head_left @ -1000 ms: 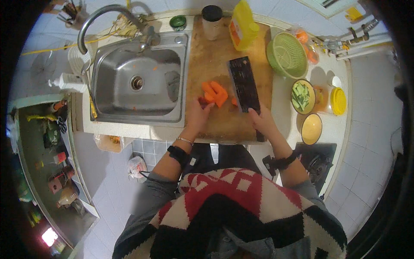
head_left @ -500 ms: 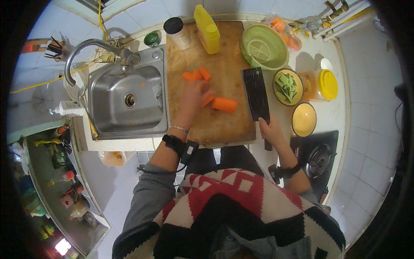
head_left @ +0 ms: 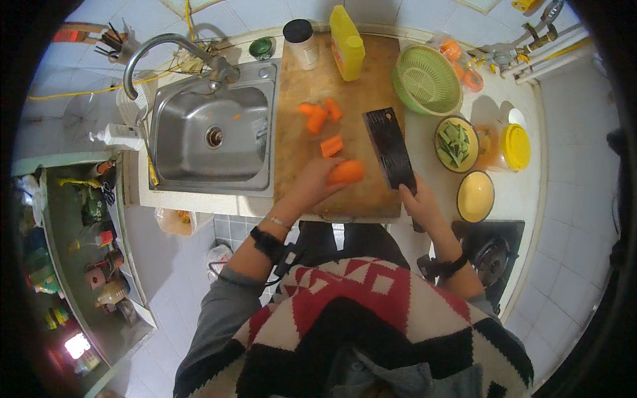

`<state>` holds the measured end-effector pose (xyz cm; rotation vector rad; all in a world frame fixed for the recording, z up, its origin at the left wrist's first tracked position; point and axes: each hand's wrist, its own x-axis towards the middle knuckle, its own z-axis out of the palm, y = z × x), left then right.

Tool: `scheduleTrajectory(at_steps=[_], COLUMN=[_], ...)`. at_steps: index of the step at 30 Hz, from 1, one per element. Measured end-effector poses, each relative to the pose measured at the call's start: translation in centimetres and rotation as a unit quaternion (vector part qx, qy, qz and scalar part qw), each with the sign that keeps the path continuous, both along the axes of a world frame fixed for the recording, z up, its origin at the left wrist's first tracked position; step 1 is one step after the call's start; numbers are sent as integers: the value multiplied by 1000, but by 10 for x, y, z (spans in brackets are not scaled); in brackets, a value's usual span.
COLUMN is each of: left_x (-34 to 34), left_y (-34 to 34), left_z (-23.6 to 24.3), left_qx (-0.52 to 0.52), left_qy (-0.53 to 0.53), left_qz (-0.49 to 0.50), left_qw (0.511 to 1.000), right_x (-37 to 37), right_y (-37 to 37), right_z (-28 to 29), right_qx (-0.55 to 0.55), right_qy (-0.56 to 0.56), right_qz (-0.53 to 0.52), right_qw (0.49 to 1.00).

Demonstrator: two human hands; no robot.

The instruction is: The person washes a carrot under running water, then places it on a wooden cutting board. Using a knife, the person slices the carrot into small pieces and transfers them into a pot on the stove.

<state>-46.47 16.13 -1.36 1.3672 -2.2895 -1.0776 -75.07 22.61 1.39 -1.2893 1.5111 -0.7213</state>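
Observation:
My left hand [head_left: 314,184] is closed round the left end of a thick carrot piece [head_left: 348,172] low on the wooden cutting board [head_left: 298,142]. Just beyond it lies a smaller carrot chunk [head_left: 332,146] with a flat cut face. Farther up the board are several more carrot chunks [head_left: 316,122], close together. In my right hand [head_left: 423,202] is the handle of a dark cleaver [head_left: 390,147]. Its broad blade lies over the board's right side, apart from the carrot. My fingers hide part of the carrot piece's end.
A steel sink [head_left: 179,179] with a faucet [head_left: 166,40] is on the left. A yellow bottle [head_left: 347,50] and a black-lidded jar [head_left: 302,46] stand at the back. To the right are a green basket [head_left: 428,79], a bowl of cut green vegetable [head_left: 454,144], a yellow bowl [head_left: 476,196] and a stove [head_left: 494,255].
My left hand has left the smaller chunks and come nearer, taking hold of the thick carrot piece. The cleaver has swung slightly leftward over the board, and the view has shifted.

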Motion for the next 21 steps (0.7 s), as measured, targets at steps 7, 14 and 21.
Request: scheduleTrajectory(at_steps=[7,14,21], left_x=[38,42,66], left_y=[25,38,52], left_z=[-43,-69,-65], left_qx=[98,149,239], left_qy=[277,266,321], left_qz=[231,277,325], left_qw=[928,911,857], right_x=[40,90,119], right_y=[-13,-15,-20], right_z=[11,26,37], right_qx=[-26,-123,-104], right_qy=[58,149,291], right_qz=[107,229,303], right_qw=[992,954,902])
